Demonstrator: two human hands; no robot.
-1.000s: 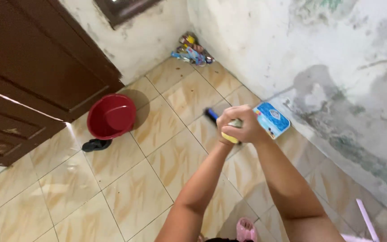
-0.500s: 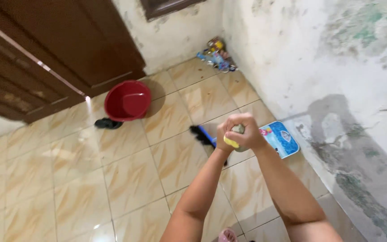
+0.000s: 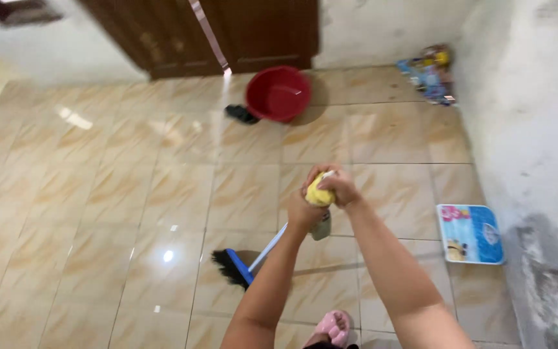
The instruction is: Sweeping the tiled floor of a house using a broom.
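Both my hands grip the top of a broom handle (image 3: pixel 320 194) that has a yellow end. My left hand (image 3: pixel 301 210) sits just below my right hand (image 3: pixel 338 187), and the two touch. The pale shaft runs down and to the left to a blue broom head with black bristles (image 3: pixel 232 267) resting on the tiled floor (image 3: pixel 130 213). My forearms cover part of the shaft. My foot in a pink slipper (image 3: pixel 332 327) shows at the bottom edge.
A red basin (image 3: pixel 278 94) stands by the brown wooden door (image 3: pixel 227 32), with a dark slipper (image 3: pixel 241 114) beside it. Colourful wrappers (image 3: pixel 431 72) lie in the far corner. A blue bathroom scale (image 3: pixel 470 233) sits against the stained right wall (image 3: pixel 531 129).
The broom head has swept from near the right wall to the left and toward me. The view has swung left, showing more open floor and the door bottom.
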